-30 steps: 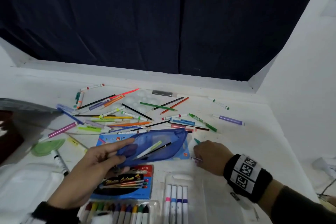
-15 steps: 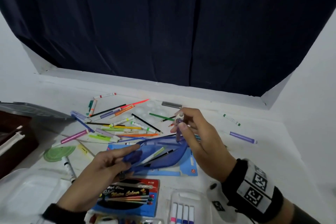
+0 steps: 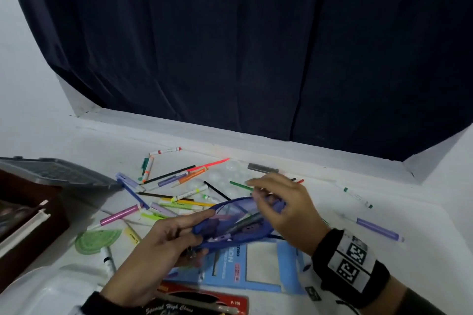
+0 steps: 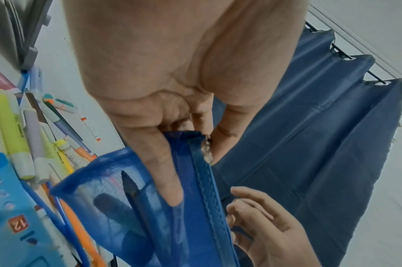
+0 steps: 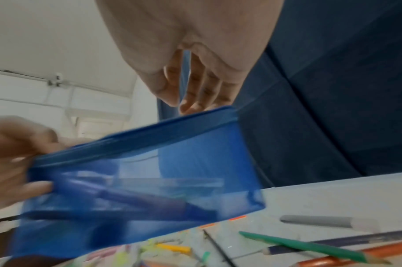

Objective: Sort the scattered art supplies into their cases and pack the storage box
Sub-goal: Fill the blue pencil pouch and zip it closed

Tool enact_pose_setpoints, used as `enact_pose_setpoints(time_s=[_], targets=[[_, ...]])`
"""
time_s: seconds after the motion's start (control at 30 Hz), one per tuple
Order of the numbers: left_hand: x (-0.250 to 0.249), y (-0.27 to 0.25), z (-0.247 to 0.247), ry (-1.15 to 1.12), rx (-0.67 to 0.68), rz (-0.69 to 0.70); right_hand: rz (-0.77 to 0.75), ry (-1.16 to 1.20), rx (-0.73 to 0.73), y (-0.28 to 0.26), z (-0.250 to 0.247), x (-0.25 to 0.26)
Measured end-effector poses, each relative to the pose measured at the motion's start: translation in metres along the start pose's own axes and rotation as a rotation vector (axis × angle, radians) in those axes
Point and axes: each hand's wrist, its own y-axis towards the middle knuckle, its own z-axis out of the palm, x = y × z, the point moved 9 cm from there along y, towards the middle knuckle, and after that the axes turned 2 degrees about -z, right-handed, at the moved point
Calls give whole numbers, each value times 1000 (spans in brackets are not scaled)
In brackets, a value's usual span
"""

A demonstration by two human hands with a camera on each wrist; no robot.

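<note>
My left hand (image 3: 194, 233) grips one end of a blue mesh pencil pouch (image 3: 230, 222), held off the table with its zip open; the thumb and fingers pinch the zip end (image 4: 172, 148). A dark pencil (image 4: 129, 184) and a purple pen (image 5: 149, 200) lie inside. My right hand (image 3: 266, 199) hovers over the pouch's far end, fingers loosely spread and holding nothing (image 5: 195, 94). Several loose markers, pens and pencils (image 3: 184, 194) lie scattered on the white table behind the pouch.
A dark storage box (image 3: 25, 212) with a grey lid (image 3: 56, 174) stands at the left. A blue stencil card (image 3: 256, 268), a red pen pack (image 3: 204, 302), a white tray (image 3: 38, 294) and a green protractor (image 3: 97, 239) lie near me. A purple marker (image 3: 378, 229) lies apart at the right.
My right hand rose from the table with a purple item, carried it to the pouch's mouth, and now shows empty fingers there. The left hand has lifted the pouch higher.
</note>
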Motion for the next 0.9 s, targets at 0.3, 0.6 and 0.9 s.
enact_pose_setpoints(time_s=[0.3, 0.6, 0.9], targets=[[-5, 19, -32, -38, -72, -30, 355, -362, 119, 43, 10, -165], [-3, 32, -36, -39, -98, -6, 679, -877, 672, 24, 41, -253], [1, 36, -25, -71, -38, 3, 611, -1005, 689, 22, 41, -264]])
